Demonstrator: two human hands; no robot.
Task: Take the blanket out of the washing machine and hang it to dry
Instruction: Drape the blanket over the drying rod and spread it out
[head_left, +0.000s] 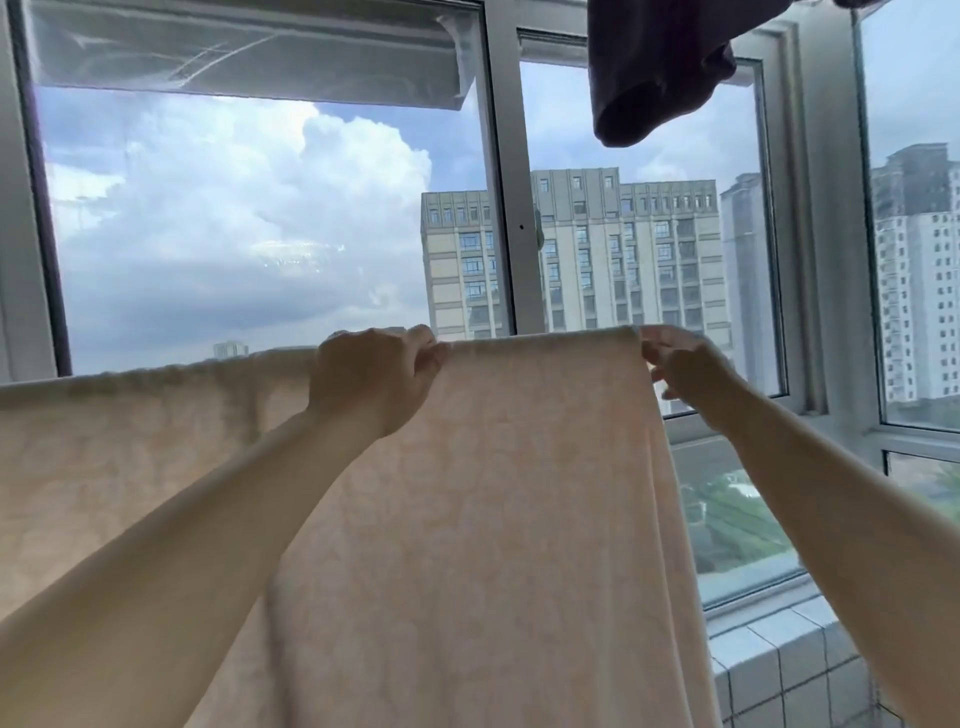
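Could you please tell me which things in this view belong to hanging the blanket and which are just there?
Part of the job:
blanket, top edge up
left hand, gripping that edge
right hand, pinching its corner

Just there:
dark garment hanging overhead
window frame
tiled ledge

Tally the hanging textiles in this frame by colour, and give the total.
Peach: 1, the blanket, its top edge gripped by the left hand and right hand.
Dark purple: 1, the garment hanging at the top.
Total: 2
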